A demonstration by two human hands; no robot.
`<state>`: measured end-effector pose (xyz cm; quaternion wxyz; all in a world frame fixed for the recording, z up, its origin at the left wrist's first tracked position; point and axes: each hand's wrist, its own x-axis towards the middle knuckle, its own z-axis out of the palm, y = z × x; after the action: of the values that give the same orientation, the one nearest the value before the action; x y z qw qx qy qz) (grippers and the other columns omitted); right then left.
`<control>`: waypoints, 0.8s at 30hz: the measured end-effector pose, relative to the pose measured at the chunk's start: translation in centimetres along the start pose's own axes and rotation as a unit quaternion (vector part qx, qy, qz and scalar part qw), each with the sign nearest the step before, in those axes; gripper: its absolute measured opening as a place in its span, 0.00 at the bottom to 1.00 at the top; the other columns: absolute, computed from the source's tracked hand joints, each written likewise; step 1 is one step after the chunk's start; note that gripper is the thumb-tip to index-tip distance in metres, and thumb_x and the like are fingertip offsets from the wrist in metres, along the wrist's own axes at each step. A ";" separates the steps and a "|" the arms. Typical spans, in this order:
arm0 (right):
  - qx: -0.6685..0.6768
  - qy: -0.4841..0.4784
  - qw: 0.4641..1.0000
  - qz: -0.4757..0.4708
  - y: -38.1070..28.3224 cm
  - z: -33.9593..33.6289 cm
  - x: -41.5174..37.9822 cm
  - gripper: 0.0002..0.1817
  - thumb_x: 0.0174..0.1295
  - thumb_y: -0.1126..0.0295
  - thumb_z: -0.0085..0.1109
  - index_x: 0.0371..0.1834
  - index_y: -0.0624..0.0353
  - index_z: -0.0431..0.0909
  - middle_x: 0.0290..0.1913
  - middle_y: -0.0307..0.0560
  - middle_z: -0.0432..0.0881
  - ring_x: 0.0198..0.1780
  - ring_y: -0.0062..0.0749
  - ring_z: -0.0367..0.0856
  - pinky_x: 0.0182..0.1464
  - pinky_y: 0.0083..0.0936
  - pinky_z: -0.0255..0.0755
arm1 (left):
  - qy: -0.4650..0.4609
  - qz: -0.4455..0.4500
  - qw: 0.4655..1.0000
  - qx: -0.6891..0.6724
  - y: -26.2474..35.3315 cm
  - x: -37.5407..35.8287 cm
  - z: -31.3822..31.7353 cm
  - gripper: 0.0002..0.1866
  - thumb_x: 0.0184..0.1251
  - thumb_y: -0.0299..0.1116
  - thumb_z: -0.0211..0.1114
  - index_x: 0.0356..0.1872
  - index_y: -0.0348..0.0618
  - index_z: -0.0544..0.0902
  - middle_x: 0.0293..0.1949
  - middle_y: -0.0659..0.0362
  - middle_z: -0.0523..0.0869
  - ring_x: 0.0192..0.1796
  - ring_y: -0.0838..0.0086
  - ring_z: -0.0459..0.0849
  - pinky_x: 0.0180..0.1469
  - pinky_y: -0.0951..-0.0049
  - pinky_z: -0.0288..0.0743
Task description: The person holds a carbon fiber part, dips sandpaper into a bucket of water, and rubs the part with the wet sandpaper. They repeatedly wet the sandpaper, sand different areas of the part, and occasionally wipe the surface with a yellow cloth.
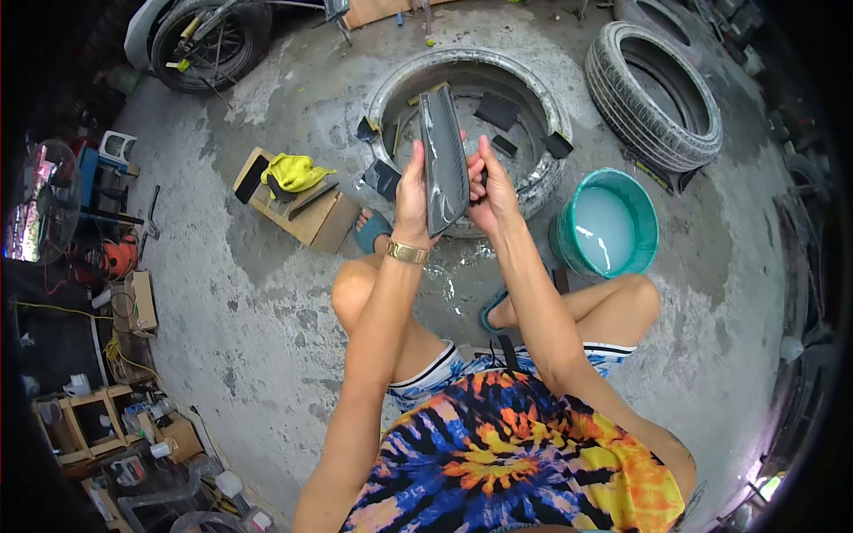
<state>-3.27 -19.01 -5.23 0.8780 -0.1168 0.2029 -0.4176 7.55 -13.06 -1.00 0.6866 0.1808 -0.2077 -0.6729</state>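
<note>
My left hand (pixel 412 197) grips a long, dark, glossy panel (pixel 442 160) with a carbon-fibre pattern, held lengthwise over the near side of a tyre lying flat (pixel 531 78). Close to the panel's right edge is my right hand (pixel 493 191), its fingers curled in; something small and dark shows at them, too hidden to name. Dark sheet pieces lie in and on the tyre, among them a square piece (pixel 497 110) inside it and another (pixel 557 145) on its right rim.
A green bucket (pixel 647 233) of cloudy liquid stands right of the tyre. On the left, a cardboard box (pixel 333 220) carries a yellow cloth (pixel 298 172) and dark strips. Another tyre (pixel 613 98) lies at upper right; a motorcycle wheel (pixel 213 44) is at upper left.
</note>
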 end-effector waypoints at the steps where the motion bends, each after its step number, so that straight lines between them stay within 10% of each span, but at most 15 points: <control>1: -0.060 0.035 0.997 -0.031 -0.1 0.2 0.2 0.18 0.66 0.54 0.58 0.29 0.58 0.75 0.18 0.31 0.65 0.15 0.13 0.56 0.18 0.15 0.50 | 0.018 0.002 1.000 0.011 0.1 0.2 -0.1 0.30 0.77 0.50 0.40 0.69 0.36 0.59 0.68 0.52 0.64 0.72 0.60 0.60 0.65 0.53 0.70; 5: -0.140 0.041 0.984 -0.101 -0.7 0.5 -0.1 0.15 0.67 0.57 0.57 0.40 0.59 0.79 0.19 0.33 0.70 0.15 0.12 0.55 0.19 0.16 0.51 | 0.086 0.039 0.995 0.024 -0.1 0.2 0.9 0.31 0.76 0.54 0.38 0.60 0.34 0.71 0.50 0.44 0.81 0.47 0.62 0.85 0.46 0.68 0.81; 7: -0.137 -0.005 0.983 -0.120 -1.3 0.7 -0.7 0.14 0.67 0.60 0.56 0.44 0.59 0.78 0.21 0.32 0.71 0.17 0.12 0.56 0.19 0.15 0.51 | 0.025 0.009 0.998 0.051 -0.2 0.3 0.0 0.30 0.77 0.52 0.38 0.60 0.33 0.71 0.49 0.47 0.82 0.43 0.62 0.86 0.43 0.68 0.81; 8: -0.179 -0.030 0.977 -0.112 -1.6 0.9 -1.1 0.13 0.67 0.60 0.56 0.43 0.59 0.78 0.22 0.31 0.71 0.17 0.11 0.57 0.20 0.14 0.51 | -0.033 0.009 0.994 0.108 0.1 0.2 0.3 0.29 0.78 0.50 0.35 0.67 0.36 0.64 0.62 0.52 0.74 0.65 0.68 0.73 0.61 0.71 0.71; 9: -0.222 -0.051 0.968 -0.101 -1.9 0.9 -1.3 0.12 0.67 0.61 0.57 0.43 0.59 0.78 0.22 0.30 0.71 0.18 0.11 0.58 0.20 0.14 0.52 | -0.048 0.012 0.992 0.116 0.2 0.3 0.3 0.29 0.78 0.50 0.35 0.67 0.36 0.64 0.62 0.52 0.74 0.65 0.68 0.73 0.61 0.71 0.71; 15: -0.184 -0.049 0.973 -0.132 -2.2 0.6 -1.4 0.09 0.66 0.63 0.59 0.38 0.57 0.78 0.23 0.30 0.70 0.19 0.11 0.59 0.21 0.13 0.53 | 0.012 -0.007 0.985 0.171 -0.5 0.0 -0.3 0.28 0.79 0.48 0.37 0.65 0.34 0.67 0.61 0.53 0.76 0.59 0.73 0.76 0.59 0.75 0.69; 17: -0.176 -0.050 0.972 -0.150 -2.1 0.6 -1.5 0.08 0.66 0.63 0.59 0.34 0.55 0.77 0.24 0.30 0.70 0.20 0.11 0.60 0.22 0.13 0.54 | 0.028 0.006 0.984 0.177 -0.5 -0.4 1.1 0.27 0.78 0.48 0.40 0.47 0.32 0.79 0.39 0.54 0.85 0.40 0.72 0.82 0.47 0.75 0.74; 24: -0.087 -0.037 0.984 -0.148 -2.2 0.5 -1.6 0.12 0.66 0.63 0.58 0.25 0.51 0.71 0.22 0.30 0.71 0.19 0.12 0.60 0.21 0.14 0.53 | 0.030 0.004 0.982 0.186 -1.6 -0.3 1.5 0.25 0.78 0.47 0.41 0.47 0.33 0.79 0.39 0.55 0.85 0.41 0.73 0.82 0.48 0.75 0.74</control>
<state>-5.42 -19.10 -3.53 0.7996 -0.2365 0.1866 -0.5195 5.39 -12.71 -0.63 0.6493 0.3243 -0.3093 -0.6145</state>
